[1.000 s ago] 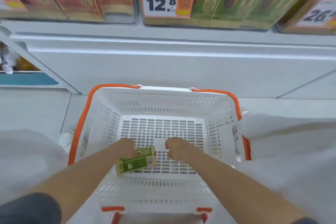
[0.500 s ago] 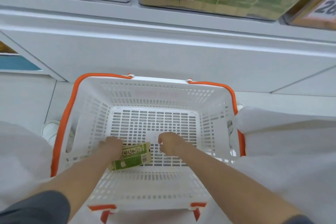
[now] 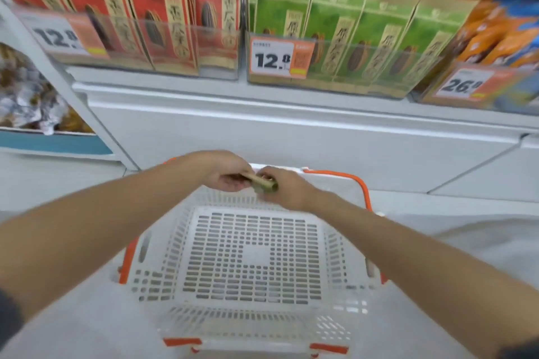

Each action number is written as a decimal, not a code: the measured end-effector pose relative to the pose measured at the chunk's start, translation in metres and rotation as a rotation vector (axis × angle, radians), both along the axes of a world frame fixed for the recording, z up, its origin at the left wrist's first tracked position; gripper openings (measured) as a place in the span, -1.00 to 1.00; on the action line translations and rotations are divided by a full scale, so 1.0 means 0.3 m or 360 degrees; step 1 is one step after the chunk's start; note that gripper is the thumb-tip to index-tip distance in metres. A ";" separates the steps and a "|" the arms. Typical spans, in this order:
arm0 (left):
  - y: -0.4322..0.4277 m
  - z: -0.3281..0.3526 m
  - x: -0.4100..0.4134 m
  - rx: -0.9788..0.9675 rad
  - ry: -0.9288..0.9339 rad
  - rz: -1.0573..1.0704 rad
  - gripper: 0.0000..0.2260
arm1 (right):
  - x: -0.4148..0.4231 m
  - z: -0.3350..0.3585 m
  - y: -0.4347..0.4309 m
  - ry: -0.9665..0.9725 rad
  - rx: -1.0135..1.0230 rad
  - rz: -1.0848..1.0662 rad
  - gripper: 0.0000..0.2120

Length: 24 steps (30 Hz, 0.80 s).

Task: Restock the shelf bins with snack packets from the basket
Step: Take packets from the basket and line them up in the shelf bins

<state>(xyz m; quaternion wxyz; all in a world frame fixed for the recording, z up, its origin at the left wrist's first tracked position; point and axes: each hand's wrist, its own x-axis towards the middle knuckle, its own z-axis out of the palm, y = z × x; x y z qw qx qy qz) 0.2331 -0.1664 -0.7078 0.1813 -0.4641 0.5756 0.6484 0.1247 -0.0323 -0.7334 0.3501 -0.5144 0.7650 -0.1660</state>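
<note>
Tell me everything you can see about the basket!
The basket looks like white plastic, with slotted walls and a slotted bottom that has one plain square in the middle. Two orange handles lie folded down along its rim, and orange clips show at the near edge. It stands upright before the shelf base. No packets show inside it. The left hand and right hand hold a packet over its far rim; whether they touch it is unclear.
</note>
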 end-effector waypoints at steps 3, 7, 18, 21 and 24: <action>-0.057 0.225 0.032 0.0137 0.0190 0.0108 -0.70 | -0.087 0.241 -0.037 -0.0259 -0.0128 -0.0059 -0.79; -0.092 0.428 0.060 -0.0192 0.0545 -0.0079 -0.33 | -0.129 0.494 -0.073 -0.0500 -0.0225 -0.0049 -0.69; -0.059 0.630 -0.021 -0.1290 0.1259 0.0000 -0.85 | -0.172 0.807 -0.076 0.0045 -0.0546 -0.0139 -0.80; -0.071 0.756 -0.063 -0.1598 0.1445 0.0122 -0.85 | -0.190 0.898 -0.087 0.0232 -0.0948 -0.0258 -0.81; -0.109 0.817 -0.121 -0.1764 0.1503 0.0168 -0.86 | -0.222 0.916 -0.135 0.0336 -0.1150 -0.0425 -0.62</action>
